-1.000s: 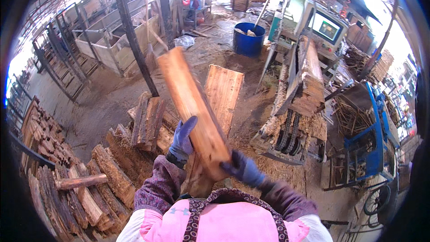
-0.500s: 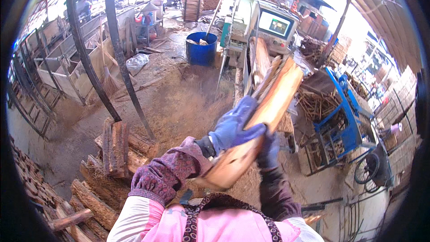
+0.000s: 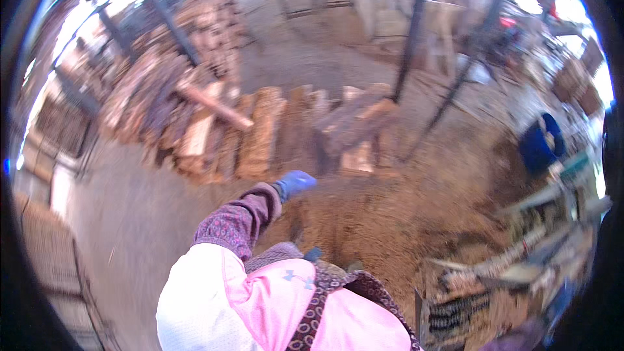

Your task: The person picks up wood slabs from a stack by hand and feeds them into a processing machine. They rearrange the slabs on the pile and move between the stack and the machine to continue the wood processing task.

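Observation:
My left hand (image 3: pixel 296 184), in a blue glove, is stretched out over the sawdust-covered ground, just short of a row of rough wood slabs. No wood shows in it, and blur hides how its fingers are set. Nearest to it are a bark-edged slab (image 3: pixel 260 133) and a darker slab (image 3: pixel 298 131) leaning in the row. At the lower right, my right hand (image 3: pixel 560 302) is a smeared blue patch beside the machine (image 3: pixel 520 273), with its dark sleeve below. I cannot make out whether it holds anything.
A reddish length of wood (image 3: pixel 214 105) lies across the slabs on the left. Dark metal posts (image 3: pixel 415 32) rise behind the row. A blue drum (image 3: pixel 541 144) stands at the right, and stacked boards (image 3: pixel 49 253) line the left edge.
My view has swung left from the machine with the screen to the slab row. My left hand has come off the plank that both hands held; the plank is no longer plainly visible.

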Demonstrator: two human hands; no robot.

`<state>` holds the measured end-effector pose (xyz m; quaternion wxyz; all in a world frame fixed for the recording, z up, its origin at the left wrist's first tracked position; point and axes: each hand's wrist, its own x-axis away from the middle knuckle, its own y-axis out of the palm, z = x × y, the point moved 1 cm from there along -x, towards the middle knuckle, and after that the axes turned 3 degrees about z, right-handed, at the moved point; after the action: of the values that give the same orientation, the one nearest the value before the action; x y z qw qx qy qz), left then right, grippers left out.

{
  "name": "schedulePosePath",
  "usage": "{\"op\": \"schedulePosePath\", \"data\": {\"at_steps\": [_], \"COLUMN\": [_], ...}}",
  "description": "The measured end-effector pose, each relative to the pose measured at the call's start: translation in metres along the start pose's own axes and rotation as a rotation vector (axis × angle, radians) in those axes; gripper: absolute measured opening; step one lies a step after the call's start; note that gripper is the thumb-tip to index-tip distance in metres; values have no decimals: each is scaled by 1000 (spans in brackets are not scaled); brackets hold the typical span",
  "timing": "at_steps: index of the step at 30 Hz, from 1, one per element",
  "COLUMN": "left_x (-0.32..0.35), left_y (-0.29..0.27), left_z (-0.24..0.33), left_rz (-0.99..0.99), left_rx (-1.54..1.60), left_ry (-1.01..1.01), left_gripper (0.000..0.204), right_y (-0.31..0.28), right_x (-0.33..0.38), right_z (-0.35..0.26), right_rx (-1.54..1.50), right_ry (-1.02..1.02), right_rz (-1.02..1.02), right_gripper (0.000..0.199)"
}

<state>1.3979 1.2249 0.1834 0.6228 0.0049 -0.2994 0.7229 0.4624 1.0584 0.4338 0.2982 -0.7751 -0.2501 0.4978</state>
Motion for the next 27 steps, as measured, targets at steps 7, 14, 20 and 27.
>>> {"op": "schedulePosePath", "data": {"at_steps": [7, 14, 20, 27], "left_x": [147, 219, 289, 260], "left_y": [-271, -523, -690, -731], "left_z": [-117, 19, -40, -93], "left_rz": [913, 1293, 1006, 755], "left_rx": [-682, -1402, -1129, -992], "left_ry": [-497, -14, -643, -349], "left_gripper": [62, 70, 99, 95], "right_y": [203, 232, 300, 312], "right_x": [242, 482, 651, 777], "right_z": [-257, -692, -966, -1164], "right_rx": [-683, -1115, -942, -988], "right_ry": [165, -274, -322, -783], "right_rz": [-513, -1365, -1944, -2071], "right_gripper": [27, 38, 56, 96]}}
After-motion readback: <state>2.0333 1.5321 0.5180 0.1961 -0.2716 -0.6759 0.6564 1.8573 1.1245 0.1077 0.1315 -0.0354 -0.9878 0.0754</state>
